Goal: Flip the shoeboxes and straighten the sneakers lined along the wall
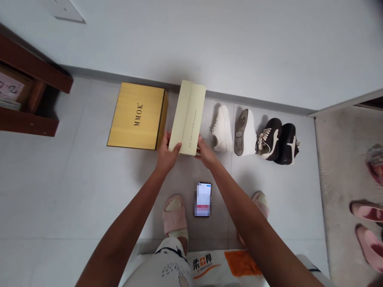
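Observation:
A pale yellow shoebox [189,115] with small dark lettering is held between my two hands, its long side pointing toward the wall. My left hand [168,153] grips its near left corner, thumb on top. On the near right corner, my right hand [206,153] has its fingers against the side and underneath. Just left of it is a golden yellow box [134,115] marked MMOK. To the right lie a white sneaker [223,129] on its side and another white sneaker [245,132] with its grey sole showing.
Dark shoes [271,139] with cream trim lie farther right. A phone [202,199] with a lit screen rests on the floor between my slippered feet. Wooden furniture [32,87] stands at left, the wall [239,48] ahead. Pink slippers [369,247] are at far right.

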A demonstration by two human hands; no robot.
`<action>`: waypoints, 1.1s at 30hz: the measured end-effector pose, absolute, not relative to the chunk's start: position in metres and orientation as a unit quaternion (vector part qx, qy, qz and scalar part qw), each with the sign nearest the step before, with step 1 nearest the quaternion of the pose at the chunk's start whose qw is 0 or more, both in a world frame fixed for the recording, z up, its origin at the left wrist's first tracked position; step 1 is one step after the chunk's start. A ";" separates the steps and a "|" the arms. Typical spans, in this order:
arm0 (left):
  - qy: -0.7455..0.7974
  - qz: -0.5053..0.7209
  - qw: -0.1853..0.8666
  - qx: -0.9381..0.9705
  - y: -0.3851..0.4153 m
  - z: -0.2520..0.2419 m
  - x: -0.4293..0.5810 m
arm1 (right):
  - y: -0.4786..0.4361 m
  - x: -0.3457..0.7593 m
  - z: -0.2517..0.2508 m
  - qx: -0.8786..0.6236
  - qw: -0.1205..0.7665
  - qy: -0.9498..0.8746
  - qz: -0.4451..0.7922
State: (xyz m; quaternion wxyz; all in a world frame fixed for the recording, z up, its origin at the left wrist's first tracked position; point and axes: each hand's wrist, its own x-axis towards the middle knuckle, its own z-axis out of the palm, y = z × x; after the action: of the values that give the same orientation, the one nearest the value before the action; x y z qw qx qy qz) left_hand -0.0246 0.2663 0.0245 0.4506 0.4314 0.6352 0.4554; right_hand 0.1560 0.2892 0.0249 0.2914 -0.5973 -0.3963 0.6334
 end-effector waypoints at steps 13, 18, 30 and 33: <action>0.672 0.436 0.525 0.288 0.275 -0.043 -0.035 | 0.290 0.171 0.037 -0.556 0.354 -0.400 0.637; 0.664 0.400 0.559 0.295 0.282 -0.053 -0.022 | 0.290 0.199 0.021 -0.551 0.408 -0.462 0.563; 0.570 0.467 0.639 0.219 0.270 0.004 -0.040 | 0.298 0.239 0.018 -0.578 0.354 -0.425 0.600; 0.585 0.472 0.615 0.237 0.271 0.008 -0.043 | 0.301 0.234 0.028 -0.568 0.330 -0.415 0.630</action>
State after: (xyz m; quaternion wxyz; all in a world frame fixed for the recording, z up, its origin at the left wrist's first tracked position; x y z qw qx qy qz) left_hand -0.0431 0.2713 0.0083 0.6152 0.2373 0.5849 0.4722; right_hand 0.2336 0.3010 0.0282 0.3298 -0.5678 -0.4152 0.6297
